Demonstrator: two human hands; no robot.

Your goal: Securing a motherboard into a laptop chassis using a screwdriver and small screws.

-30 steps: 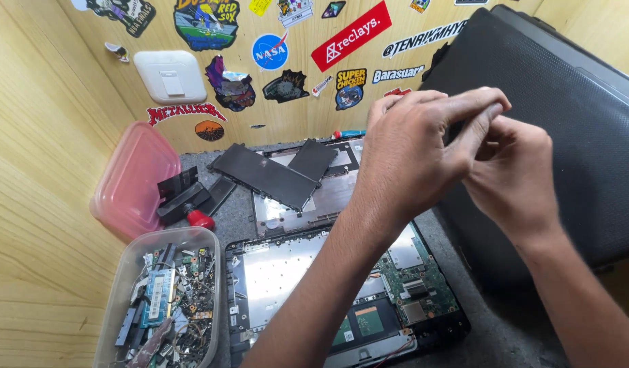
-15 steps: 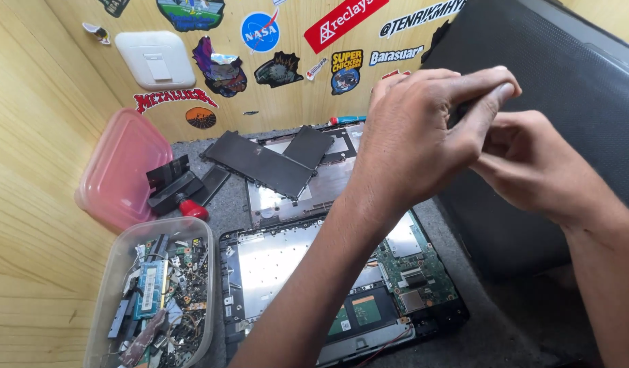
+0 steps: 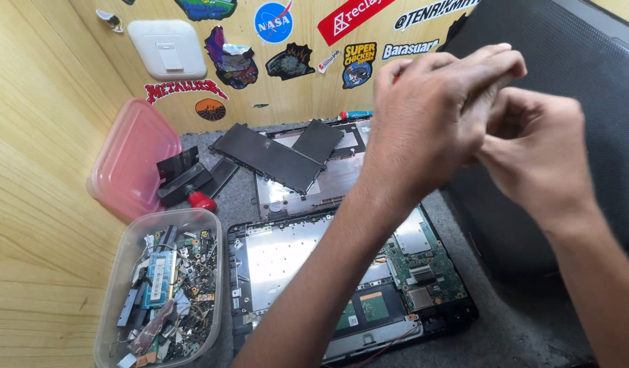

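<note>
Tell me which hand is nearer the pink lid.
Left. The left hand hovers right of the pink lid, above the opened laptop; the right hand is farther right.

The left hand is raised with fingers curled together, touching the fingertips of the right hand; both forearms angle upward.

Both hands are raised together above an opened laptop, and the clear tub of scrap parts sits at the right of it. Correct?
Not quite. The head view shows the clear tub of scrap parts at the left of the opened laptop, not the right. The left hand and right hand are indeed raised together above it.
</note>
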